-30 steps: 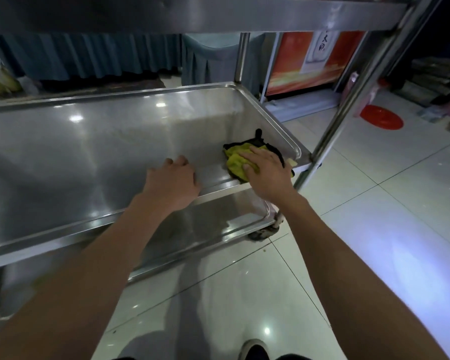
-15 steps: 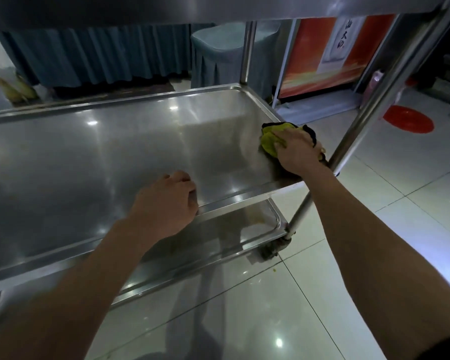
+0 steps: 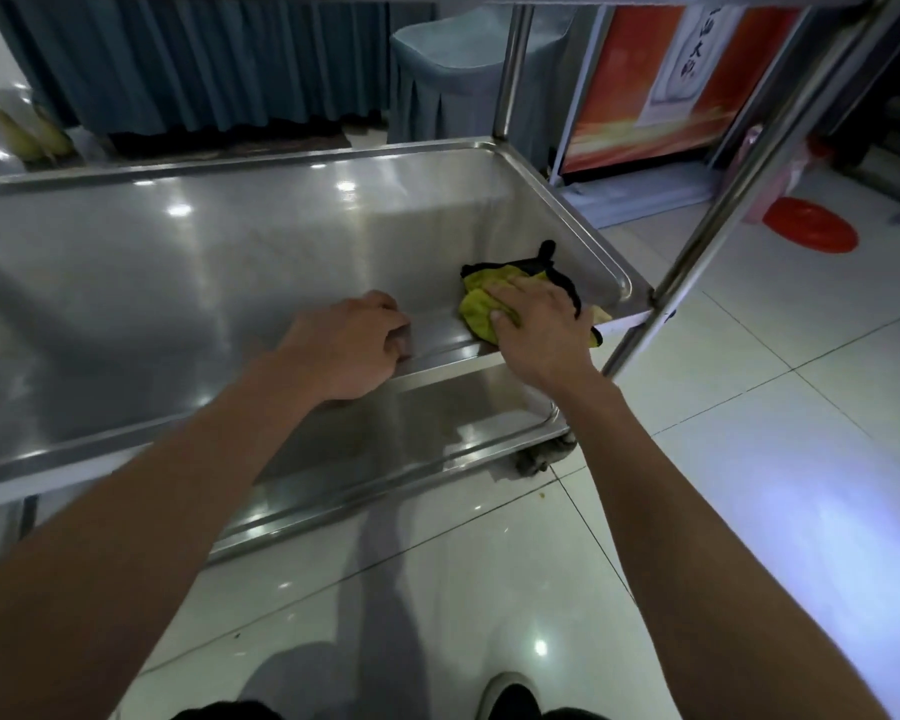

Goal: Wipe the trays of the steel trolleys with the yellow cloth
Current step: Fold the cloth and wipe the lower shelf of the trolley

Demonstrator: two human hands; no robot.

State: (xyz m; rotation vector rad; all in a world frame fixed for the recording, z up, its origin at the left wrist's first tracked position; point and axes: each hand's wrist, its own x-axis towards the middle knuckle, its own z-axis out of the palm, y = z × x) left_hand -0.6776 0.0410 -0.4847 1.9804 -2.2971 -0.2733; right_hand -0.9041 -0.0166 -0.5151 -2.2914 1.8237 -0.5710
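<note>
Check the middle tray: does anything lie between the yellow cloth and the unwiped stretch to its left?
Only the person's own left hand, gripping the near rim of the middle tray. The right hand presses the yellow cloth flat near the right corner; beyond the left hand the tray's steel shows nothing on it.

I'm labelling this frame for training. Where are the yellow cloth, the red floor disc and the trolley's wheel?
yellow cloth [image 3: 476,309]: head view, on the bare fold left of the right hand.
red floor disc [image 3: 810,224]: head view, its middle.
wheel [image 3: 539,456]: head view, the caster under the bottom tray's corner.
</note>
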